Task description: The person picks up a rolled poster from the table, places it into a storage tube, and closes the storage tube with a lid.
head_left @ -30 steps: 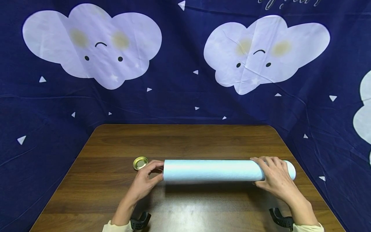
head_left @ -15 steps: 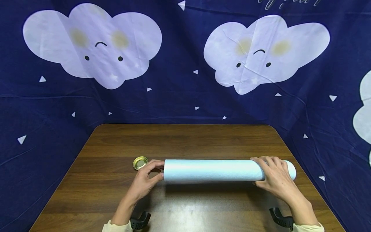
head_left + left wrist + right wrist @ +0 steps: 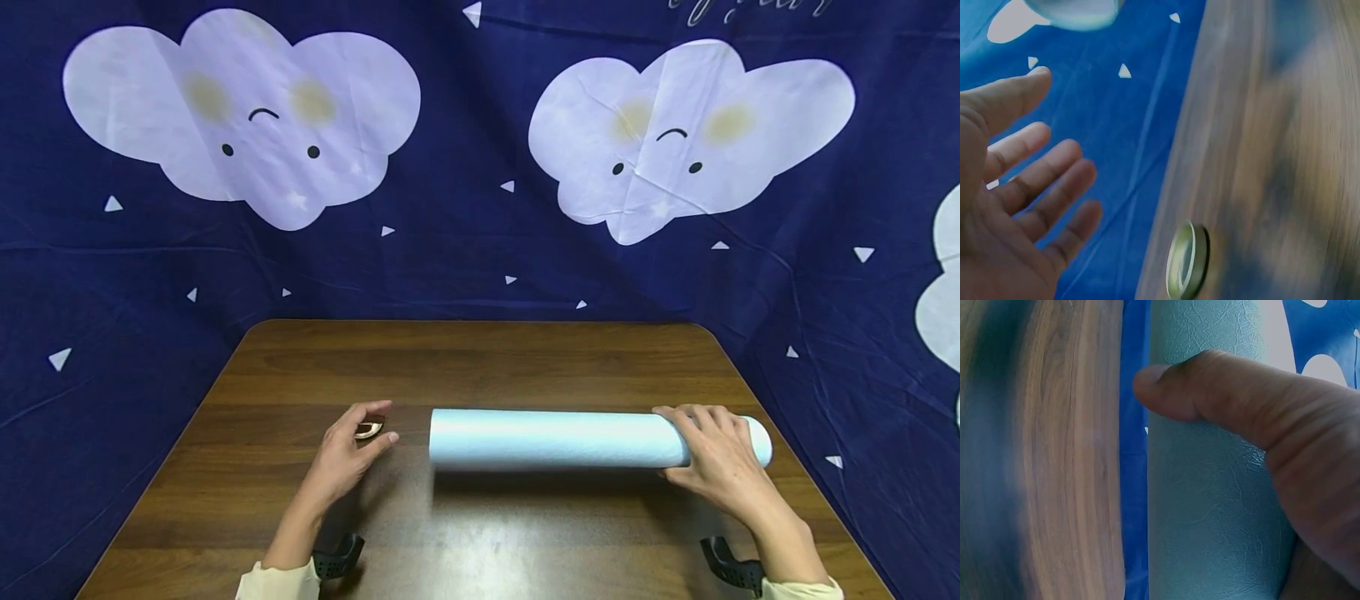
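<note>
A long light-blue tube (image 3: pixel 555 439) lies level above the table, with its shadow falling in front of it. Near the tube's right end my right hand (image 3: pixel 720 458) grips it, and in the right wrist view the thumb (image 3: pixel 1191 387) lies across its wrinkled surface. My left hand (image 3: pixel 341 458) is apart from the tube's left end, its fingers spread and relaxed with nothing in them. Beyond that hand, partly hidden by it, a round gold-coloured metal lid (image 3: pixel 367 430) rests on the table. The left wrist view shows the lid (image 3: pixel 1188 259) clear of the fingers (image 3: pixel 1054 169).
A brown wood-grain table (image 3: pixel 480 367) extends under both hands. Behind it and at its sides hangs a dark blue cloth (image 3: pixel 465 250) with white clouds and small triangles. Black devices (image 3: pixel 339 557) sit at both wrists.
My left hand has let go of the tube's left end and moved left, toward the lid. The tube has shifted slightly right, with my right hand still gripping it.
</note>
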Tool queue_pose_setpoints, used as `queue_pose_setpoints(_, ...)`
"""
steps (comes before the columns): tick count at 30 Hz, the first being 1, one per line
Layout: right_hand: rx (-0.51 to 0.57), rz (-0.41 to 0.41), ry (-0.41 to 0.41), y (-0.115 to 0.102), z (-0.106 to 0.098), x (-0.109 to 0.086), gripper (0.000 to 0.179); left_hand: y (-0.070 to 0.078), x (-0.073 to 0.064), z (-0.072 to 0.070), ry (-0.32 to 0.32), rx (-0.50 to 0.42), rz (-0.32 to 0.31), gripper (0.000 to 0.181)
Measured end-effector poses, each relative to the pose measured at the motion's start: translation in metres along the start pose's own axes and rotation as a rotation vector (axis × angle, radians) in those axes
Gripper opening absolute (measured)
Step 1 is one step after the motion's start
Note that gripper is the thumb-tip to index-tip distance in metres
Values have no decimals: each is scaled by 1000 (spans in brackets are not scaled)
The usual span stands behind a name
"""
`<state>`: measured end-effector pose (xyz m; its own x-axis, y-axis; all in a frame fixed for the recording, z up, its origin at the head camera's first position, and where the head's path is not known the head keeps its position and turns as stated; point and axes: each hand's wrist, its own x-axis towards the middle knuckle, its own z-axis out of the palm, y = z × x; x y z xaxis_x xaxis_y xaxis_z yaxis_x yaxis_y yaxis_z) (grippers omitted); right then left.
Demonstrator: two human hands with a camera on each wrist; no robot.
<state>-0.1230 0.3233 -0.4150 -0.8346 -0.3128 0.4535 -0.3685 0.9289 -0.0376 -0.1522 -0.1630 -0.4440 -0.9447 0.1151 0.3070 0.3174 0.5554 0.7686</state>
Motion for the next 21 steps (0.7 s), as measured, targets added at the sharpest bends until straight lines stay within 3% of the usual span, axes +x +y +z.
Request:
queue_pose_setpoints(6,-7,4,-6,0,0,-1,81,-19,7,-5,25,122,-49,49)
queue_pose_setpoints(14,-12,10,-14,0,-1,-2,82,-39,14,-9,-19,223,-110,58)
queue_pose_setpoints(21,-11,9,-4,0,-1,-2,83,-50,18,-9,-52,231,-152,64)
